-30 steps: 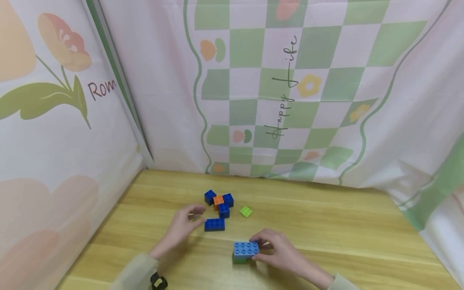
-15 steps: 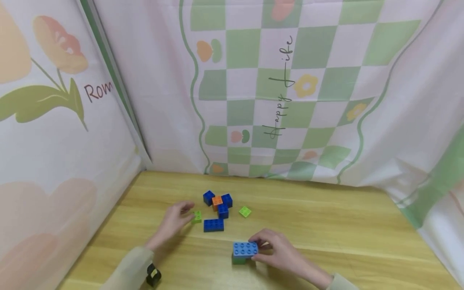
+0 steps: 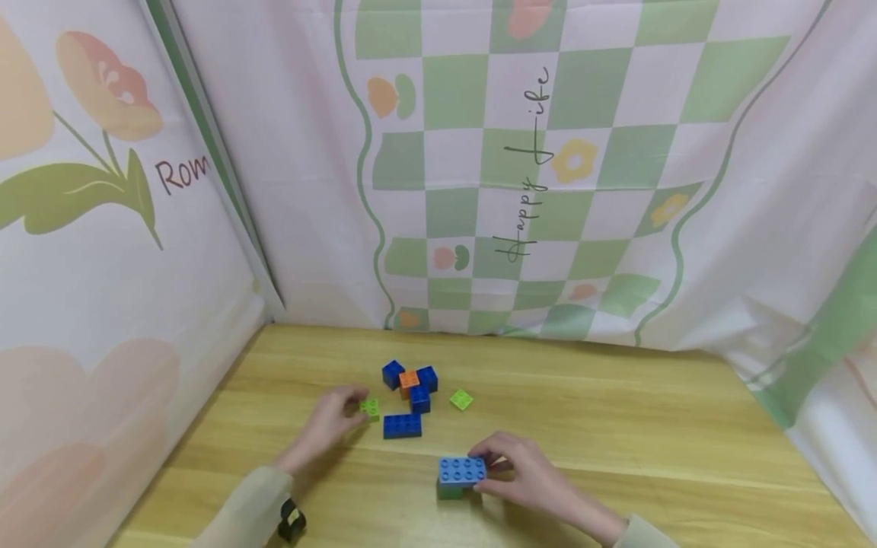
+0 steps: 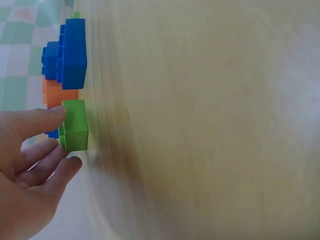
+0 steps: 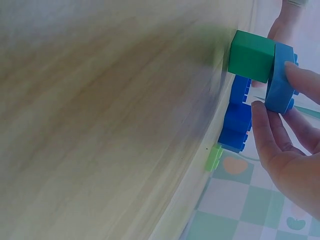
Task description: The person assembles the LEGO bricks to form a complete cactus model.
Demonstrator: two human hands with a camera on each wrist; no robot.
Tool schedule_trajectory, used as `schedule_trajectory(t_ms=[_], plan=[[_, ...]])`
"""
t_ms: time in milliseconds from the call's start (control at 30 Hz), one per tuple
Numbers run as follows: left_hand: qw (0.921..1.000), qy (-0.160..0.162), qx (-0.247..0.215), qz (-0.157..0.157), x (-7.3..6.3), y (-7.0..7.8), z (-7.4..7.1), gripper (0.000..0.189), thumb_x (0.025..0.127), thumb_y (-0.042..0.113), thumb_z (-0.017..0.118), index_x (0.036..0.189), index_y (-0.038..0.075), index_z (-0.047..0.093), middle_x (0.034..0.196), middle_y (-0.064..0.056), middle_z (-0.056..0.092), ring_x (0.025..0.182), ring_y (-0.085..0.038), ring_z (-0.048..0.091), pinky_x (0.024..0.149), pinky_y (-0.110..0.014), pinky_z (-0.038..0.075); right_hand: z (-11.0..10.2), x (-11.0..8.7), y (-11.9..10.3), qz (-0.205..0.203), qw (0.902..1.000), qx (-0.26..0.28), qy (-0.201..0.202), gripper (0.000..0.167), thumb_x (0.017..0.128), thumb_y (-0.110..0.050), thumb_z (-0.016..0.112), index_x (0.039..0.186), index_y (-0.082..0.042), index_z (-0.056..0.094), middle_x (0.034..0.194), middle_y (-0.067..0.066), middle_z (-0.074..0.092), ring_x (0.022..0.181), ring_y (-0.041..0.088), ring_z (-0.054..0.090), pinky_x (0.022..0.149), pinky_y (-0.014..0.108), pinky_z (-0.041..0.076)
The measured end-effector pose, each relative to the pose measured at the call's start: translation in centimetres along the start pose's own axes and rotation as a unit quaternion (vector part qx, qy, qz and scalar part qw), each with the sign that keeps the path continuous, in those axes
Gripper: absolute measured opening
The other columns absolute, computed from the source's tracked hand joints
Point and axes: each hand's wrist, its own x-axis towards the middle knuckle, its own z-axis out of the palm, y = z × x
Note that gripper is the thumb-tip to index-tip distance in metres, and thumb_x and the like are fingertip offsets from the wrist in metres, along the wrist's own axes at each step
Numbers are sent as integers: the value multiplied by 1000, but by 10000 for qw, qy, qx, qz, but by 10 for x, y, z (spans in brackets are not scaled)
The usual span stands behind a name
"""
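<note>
At the left of the loose bricks, my left hand [image 3: 333, 420] has its thumb and fingers on either side of a lime green brick [image 4: 76, 125], which sits on the table. The thumb overlaps the brick's studded edge in the left wrist view. My right hand [image 3: 524, 473] pinches the right end of a light blue eight-stud brick [image 3: 462, 472] between thumb and fingers. Under its left part sits a green brick [image 5: 251, 56], which leaves the held end overhanging. A dark blue long brick [image 3: 402, 426] lies between the two hands.
Behind the long brick, several dark blue square bricks [image 3: 420, 399] cluster round an orange brick [image 3: 409, 380]. A flat lime green brick [image 3: 461, 399] lies to their right. The wooden table [image 3: 582, 403] meets a patterned curtain [image 3: 521, 190] behind and a printed panel [image 3: 116, 289] at left.
My left hand has drawn back leftward from beside the dark blue long brick, bringing the lime green brick into sight. My right hand keeps its hold on the light blue brick.
</note>
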Motion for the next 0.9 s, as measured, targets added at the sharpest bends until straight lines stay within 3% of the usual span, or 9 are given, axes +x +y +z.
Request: schedule_trajectory(t_ms=[900], plan=[[9997, 117, 196, 90, -2, -2, 3, 31, 79, -3, 76, 109, -1, 69, 109, -16, 72, 99, -26, 68, 87, -39, 60, 3, 0, 1, -25, 10000, 26, 33, 33, 84, -23, 78, 111, -7, 67, 105, 9, 69, 92, 9, 68, 78, 22, 62]])
